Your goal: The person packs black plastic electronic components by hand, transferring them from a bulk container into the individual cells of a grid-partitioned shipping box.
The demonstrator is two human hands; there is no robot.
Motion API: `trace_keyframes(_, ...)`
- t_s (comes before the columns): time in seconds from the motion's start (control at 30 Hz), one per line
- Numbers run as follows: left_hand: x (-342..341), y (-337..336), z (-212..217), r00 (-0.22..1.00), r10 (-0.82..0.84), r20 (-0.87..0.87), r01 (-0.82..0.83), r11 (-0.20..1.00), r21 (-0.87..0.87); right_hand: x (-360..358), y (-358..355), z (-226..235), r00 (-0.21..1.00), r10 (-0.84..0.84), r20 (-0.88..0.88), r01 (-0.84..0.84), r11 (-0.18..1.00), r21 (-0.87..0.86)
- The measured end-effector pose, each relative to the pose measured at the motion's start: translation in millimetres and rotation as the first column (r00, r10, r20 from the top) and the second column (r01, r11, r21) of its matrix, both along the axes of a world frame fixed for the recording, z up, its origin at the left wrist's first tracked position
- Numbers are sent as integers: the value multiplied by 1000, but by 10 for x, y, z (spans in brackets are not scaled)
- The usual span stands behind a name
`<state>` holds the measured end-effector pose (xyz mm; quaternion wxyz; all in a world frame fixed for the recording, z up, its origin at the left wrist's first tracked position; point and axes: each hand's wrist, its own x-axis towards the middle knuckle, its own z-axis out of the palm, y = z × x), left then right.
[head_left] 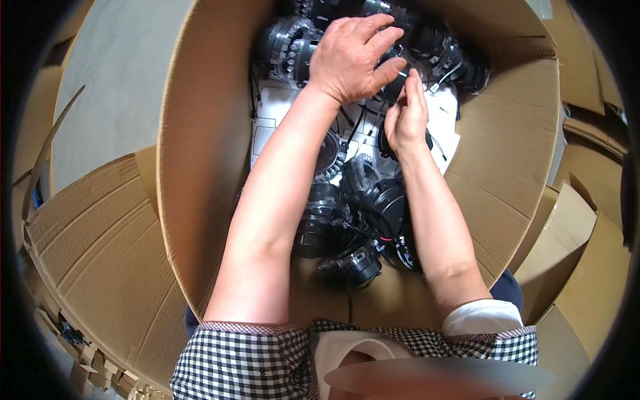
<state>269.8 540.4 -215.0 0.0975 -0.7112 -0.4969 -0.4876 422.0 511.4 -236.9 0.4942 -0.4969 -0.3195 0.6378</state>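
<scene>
Both forearms reach down into a deep cardboard box [190, 147] that holds black round parts with clear plastic edges and thin wires. My left hand [353, 57] is over the far group of these parts [293, 53], its fingers stretched to the right and its thumb apart. Lower and to the right, my right hand [408, 117] is turned on edge with straight fingers, beside a black round part partly hidden by it. Something dark shows between the two hands, but I cannot tell whether either touches it. A white sheet [270, 107] lies under the parts.
Nearer me in the box lie more black round parts [383, 203], with one [357, 263] closest to my body. A box flap [100, 253] folds out at the left. Flattened cardboard [560, 240] is stacked at the right. Beyond the left wall is a grey surface [120, 87].
</scene>
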Motion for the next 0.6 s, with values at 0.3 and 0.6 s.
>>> trace_keyframes(0.3, 333, -150, 13, 932, -107, -345, -10, 948, -319, 238, 183, -140, 972, -11, -233, -8, 996, -84)
trace_keyframes(0.6, 197, -110, -64, 936, -123, -330, -1, 936, -351, 1079, 69, -19, 116, 300, 947, -481, 851, -211)
